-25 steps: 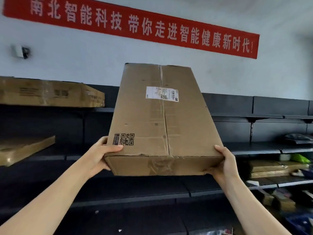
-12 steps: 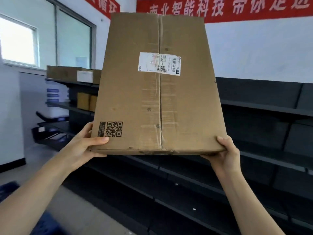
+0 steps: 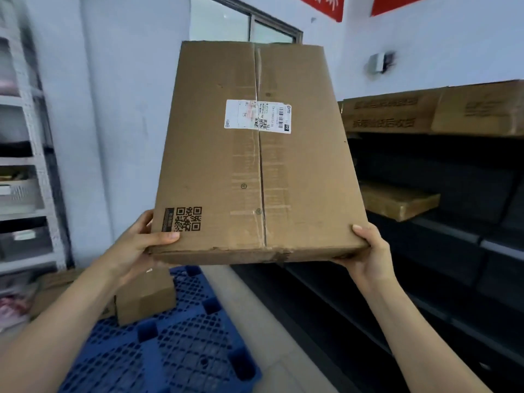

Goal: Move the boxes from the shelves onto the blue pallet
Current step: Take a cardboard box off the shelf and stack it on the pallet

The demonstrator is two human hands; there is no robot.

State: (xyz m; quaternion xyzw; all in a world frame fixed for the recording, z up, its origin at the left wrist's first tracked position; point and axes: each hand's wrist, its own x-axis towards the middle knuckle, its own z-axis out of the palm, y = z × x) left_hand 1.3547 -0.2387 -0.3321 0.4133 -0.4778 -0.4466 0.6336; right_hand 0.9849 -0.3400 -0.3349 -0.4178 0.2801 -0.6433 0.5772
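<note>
1. The left hand (image 3: 136, 245) is gripping the near left corner of the large box (image 3: 255, 165), its thumb lying on the top face just beside the printed code and its fingers curling underneath, out of sight.
2. The right hand (image 3: 371, 256) is gripping the near right corner the same way, thumb on top and palm under the edge, so the two hands are sitting well apart across the box's short near end.
3. The large box is hanging in the air at about chest height. Its long axis is running straight away from the person and its far end is tipping upward.
4. The blue pallet (image 3: 184, 350) is lying on the floor below and to the left of the load, nearer the left hand. Setting the box down is likely calling for a lowering swing toward that side.
5. A small box (image 3: 144, 299) is already sitting on the pallet's far part, under the left wrist, and is leaving open grid nearer the person.
6. Further off to the right, the dark shelves (image 3: 442, 239) are holding a flat box (image 3: 397, 198) and, higher up, stacked boxes (image 3: 388, 114) waiting to be moved.
</note>
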